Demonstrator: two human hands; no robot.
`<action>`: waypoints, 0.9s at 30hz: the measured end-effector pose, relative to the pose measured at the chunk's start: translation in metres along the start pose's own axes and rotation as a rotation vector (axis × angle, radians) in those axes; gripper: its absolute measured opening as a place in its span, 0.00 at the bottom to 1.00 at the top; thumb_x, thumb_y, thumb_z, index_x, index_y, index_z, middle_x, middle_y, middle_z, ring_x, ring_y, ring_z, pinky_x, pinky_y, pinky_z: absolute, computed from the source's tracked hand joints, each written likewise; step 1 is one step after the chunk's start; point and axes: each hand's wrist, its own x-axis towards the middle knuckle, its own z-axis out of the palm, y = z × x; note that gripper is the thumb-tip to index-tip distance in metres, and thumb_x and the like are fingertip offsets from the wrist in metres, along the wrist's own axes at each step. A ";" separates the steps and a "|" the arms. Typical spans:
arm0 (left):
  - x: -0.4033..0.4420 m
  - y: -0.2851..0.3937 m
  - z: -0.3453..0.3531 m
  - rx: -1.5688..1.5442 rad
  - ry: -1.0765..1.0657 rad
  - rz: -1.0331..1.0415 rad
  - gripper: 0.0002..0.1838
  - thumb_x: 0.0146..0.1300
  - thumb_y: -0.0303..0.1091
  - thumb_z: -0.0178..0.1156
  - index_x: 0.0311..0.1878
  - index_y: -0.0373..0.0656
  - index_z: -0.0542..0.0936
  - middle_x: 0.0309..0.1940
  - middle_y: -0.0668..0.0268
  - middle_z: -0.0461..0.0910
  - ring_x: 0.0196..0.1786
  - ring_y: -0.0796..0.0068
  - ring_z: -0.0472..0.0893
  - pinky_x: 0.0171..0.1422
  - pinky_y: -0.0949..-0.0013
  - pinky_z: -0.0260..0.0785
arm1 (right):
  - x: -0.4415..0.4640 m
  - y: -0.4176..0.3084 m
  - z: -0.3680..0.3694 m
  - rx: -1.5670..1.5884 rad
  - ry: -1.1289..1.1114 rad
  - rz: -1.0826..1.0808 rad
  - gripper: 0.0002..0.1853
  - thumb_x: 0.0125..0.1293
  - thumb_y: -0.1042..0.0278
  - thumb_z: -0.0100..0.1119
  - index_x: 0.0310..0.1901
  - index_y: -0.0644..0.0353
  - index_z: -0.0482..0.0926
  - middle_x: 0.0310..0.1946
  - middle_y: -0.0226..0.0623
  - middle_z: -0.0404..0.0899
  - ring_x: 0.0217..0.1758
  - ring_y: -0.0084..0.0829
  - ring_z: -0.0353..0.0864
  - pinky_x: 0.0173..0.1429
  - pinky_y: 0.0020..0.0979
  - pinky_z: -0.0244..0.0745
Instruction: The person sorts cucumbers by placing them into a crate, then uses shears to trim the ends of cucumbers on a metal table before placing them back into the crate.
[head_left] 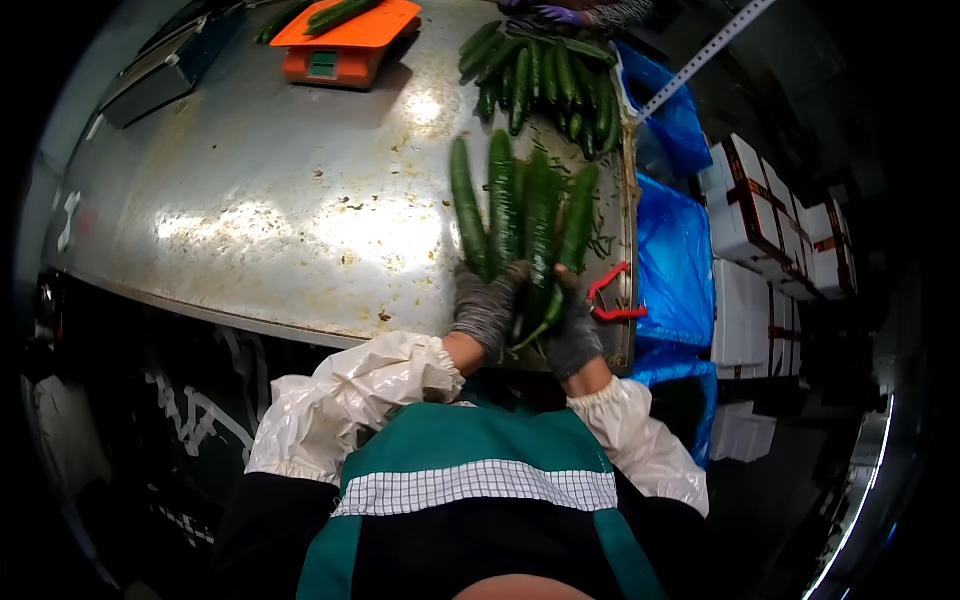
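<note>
Several long green cucumbers (540, 215) lie side by side near the table's right front edge, their far ends fanned apart. My left hand (487, 308), in a grey glove, is closed round the near ends of those on the left. On the right side, my right hand (574, 330), gloved too, grips the near ends, with its thumb along the outermost cucumber (576, 225). The undersides and the fingertips beneath are hidden. Just right of that hand rests a red-handled cutter (613, 300), its blades hard to make out.
Beyond lies a pile of cucumbers (550, 80), with another person's purple-gloved hand (562, 15) behind it. An orange scale (345, 45) bearing a cucumber stands far left on the metal table (290, 190). Blue-lined bins (672, 260) and white boxes (745, 190) flank the right edge.
</note>
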 end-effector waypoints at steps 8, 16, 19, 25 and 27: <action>0.065 0.019 -0.062 -0.210 0.541 0.199 0.21 0.50 0.34 0.63 0.45 0.35 0.72 0.35 0.61 0.77 0.31 0.71 0.76 0.34 0.71 0.71 | 0.119 0.033 0.071 -0.421 -0.181 0.428 0.20 0.49 0.52 0.64 0.41 0.52 0.72 0.30 0.31 0.77 0.28 0.28 0.76 0.33 0.27 0.75; 0.116 -0.031 -0.066 -0.116 0.771 0.007 0.34 0.46 0.45 0.67 0.51 0.32 0.66 0.44 0.56 0.73 0.39 0.68 0.74 0.42 0.67 0.69 | 0.193 0.001 0.071 -0.845 -0.306 0.577 0.23 0.47 0.54 0.66 0.42 0.56 0.73 0.36 0.34 0.77 0.36 0.28 0.76 0.41 0.29 0.73; 0.123 -0.020 -0.049 0.017 0.749 -0.228 0.40 0.41 0.54 0.67 0.51 0.36 0.64 0.42 0.57 0.72 0.37 0.65 0.73 0.39 0.62 0.69 | 0.201 -0.029 0.089 -1.102 -0.304 0.629 0.22 0.46 0.54 0.67 0.41 0.54 0.74 0.41 0.36 0.75 0.43 0.28 0.72 0.44 0.32 0.70; 0.126 0.013 -0.050 -0.100 0.500 -0.533 0.34 0.42 0.60 0.63 0.44 0.42 0.68 0.35 0.56 0.74 0.31 0.62 0.76 0.34 0.59 0.70 | 0.250 -0.039 0.087 -1.773 -0.375 0.366 0.36 0.42 0.45 0.65 0.46 0.68 0.72 0.34 0.44 0.77 0.32 0.32 0.77 0.36 0.34 0.74; 0.124 0.025 -0.061 0.001 0.252 -0.723 0.36 0.43 0.66 0.58 0.45 0.44 0.69 0.32 0.56 0.75 0.28 0.60 0.77 0.30 0.60 0.70 | 0.261 -0.036 0.091 -2.028 -0.444 0.167 0.39 0.41 0.46 0.65 0.48 0.71 0.70 0.37 0.50 0.76 0.35 0.34 0.78 0.40 0.33 0.73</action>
